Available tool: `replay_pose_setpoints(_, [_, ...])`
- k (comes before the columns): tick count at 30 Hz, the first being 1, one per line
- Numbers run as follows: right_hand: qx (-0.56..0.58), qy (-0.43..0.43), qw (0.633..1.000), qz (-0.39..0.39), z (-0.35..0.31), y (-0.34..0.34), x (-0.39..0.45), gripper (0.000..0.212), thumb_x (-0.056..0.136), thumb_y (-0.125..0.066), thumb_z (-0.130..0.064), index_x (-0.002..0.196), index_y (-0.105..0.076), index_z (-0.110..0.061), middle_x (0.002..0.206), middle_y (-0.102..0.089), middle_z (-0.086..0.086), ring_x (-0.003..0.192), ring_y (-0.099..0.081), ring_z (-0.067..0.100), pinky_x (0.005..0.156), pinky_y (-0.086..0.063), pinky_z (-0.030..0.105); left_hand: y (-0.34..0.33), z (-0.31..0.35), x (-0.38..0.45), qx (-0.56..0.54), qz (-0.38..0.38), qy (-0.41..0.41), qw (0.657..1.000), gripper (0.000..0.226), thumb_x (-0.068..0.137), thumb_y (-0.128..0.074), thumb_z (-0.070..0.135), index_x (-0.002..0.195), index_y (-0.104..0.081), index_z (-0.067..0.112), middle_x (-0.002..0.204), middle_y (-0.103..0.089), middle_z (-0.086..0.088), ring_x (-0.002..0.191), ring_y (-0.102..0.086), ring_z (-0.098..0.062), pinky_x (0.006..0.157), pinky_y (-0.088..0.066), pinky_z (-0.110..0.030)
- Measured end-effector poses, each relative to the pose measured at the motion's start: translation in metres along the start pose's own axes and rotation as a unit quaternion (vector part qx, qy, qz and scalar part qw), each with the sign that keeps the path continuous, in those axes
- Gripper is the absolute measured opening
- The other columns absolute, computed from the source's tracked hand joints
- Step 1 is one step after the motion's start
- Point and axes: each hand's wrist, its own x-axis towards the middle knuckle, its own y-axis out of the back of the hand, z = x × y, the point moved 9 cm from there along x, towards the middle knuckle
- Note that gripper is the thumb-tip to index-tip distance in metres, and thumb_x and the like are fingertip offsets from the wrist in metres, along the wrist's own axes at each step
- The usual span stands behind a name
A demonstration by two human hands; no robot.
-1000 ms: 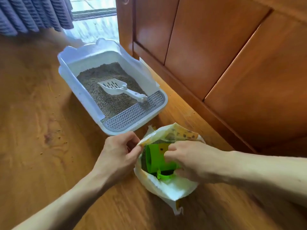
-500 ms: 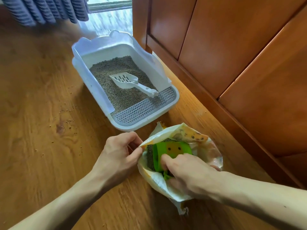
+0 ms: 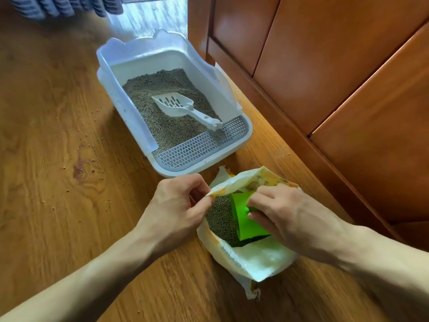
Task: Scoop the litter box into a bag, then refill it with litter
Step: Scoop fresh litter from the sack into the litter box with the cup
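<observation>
Pinching the lip of the litter bag [image 3: 246,259] with the left hand [image 3: 176,205], thumb and fingers closed on its edge to hold the mouth open. Gripping a green scoop [image 3: 243,217] with the right hand [image 3: 283,212], fingers curled over its top, the scoop set down among the pellets [image 3: 220,219] inside the bag. Sitting just beyond the bag on the wooden floor [image 3: 58,170]: the litter box [image 3: 125,126], already holding a bed of litter, with a white slotted scoop [image 3: 176,104] lying in it, handle resting toward the grated step [image 3: 199,147].

Judged to be the refill stage, first scoopful not yet lifted.

Likely trouble from here:
- Spilling between bag and box. Open floor between the two, so an overfull scoop tipped on the way could scatter pellets; stray pellets [image 3: 92,163] already dot the boards to the left.
- Losing the bag mouth. Only one edge pinched, the bag soft and slumped; a slack pinch could fold the lip over the scoop or drag the whole bag along on the lift.
- Tipping the bag. Lying low on its side near the cabinet [image 3: 325,66]; a hard pull could roll it and pour litter out.
- Burying the white scoop. Pouring fresh litter on top of it, or clipping its handle, could knock litter over the low front step.
- Catching the tall clear side wall [image 3: 111,89] with the scoop, given an approach from the side instead of over the low front.
</observation>
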Motion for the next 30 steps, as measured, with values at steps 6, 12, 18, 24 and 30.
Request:
replay_pose_setpoints(6, [-0.076, 0.064, 0.995, 0.016, -0.012, -0.031, 0.002, 0.018, 0.089, -0.053, -0.020, 0.072, -0.055, -0.018, 0.063, -0.050, -0.003, 0.052, -0.044, 0.017, 0.050, -0.043, 0.034, -0.006, 0.001, -0.002, -0.014, -0.008, -0.004, 1.000, 0.011, 0.090, -0.072, 0.026, 0.080, -0.070, 0.023, 0.068, -0.067, 0.007, 0.061, -0.062, -0.007, 0.054, -0.048, -0.018])
replay_pose_setpoints(12, [0.026, -0.016, 1.000, 0.005, 0.007, -0.068, 0.028, 0.018, 0.085, -0.049, -0.023, 0.075, -0.059, -0.012, 0.065, -0.061, 0.007, 0.056, -0.057, 0.027, 0.060, -0.046, 0.036, -0.014, 0.009, 0.001, 0.013, -0.001, -0.028, 1.000, 0.013, 0.091, -0.069, 0.029, 0.079, -0.068, 0.024, 0.069, -0.064, 0.008, 0.063, -0.061, -0.010, 0.053, -0.050, -0.023])
replay_pose_setpoints(18, [0.295, -0.121, 0.946, 0.061, 0.042, -0.050, 0.009, 0.012, 0.097, -0.054, -0.016, 0.086, -0.060, -0.015, 0.076, -0.056, -0.010, 0.068, -0.052, 0.002, 0.062, -0.039, 0.013, -0.010, 0.000, 0.002, 0.004, 0.002, -0.013, 1.000, 0.013, 0.090, -0.069, 0.029, 0.077, -0.068, 0.025, 0.065, -0.064, 0.007, 0.061, -0.062, -0.010, 0.053, -0.050, -0.025])
replay_pose_setpoints(24, [0.183, -0.104, 0.977, -0.008, 0.034, -0.047, 0.008, 0.025, 0.090, -0.059, -0.049, 0.086, -0.053, -0.025, 0.072, -0.052, -0.013, 0.067, -0.050, 0.005, 0.063, -0.036, 0.016, -0.004, -0.011, 0.004, -0.026, -0.023, 0.006, 0.999, 0.011, 0.091, -0.069, 0.028, 0.080, -0.070, 0.026, 0.070, -0.068, 0.008, 0.062, -0.065, -0.010, 0.054, -0.055, -0.027])
replay_pose_setpoints(30, [0.113, -0.186, 0.976, -0.020, 0.052, -0.040, -0.006, 0.034, 0.096, -0.043, -0.042, 0.068, -0.041, -0.023, 0.067, -0.051, -0.008, 0.064, -0.050, 0.010, 0.066, -0.044, 0.031, -0.006, -0.010, 0.006, -0.029, -0.031, 0.000, 0.999, 0.012, 0.091, -0.070, 0.028, 0.080, -0.069, 0.025, 0.070, -0.068, 0.005, 0.061, -0.064, -0.011, 0.053, -0.054, -0.026])
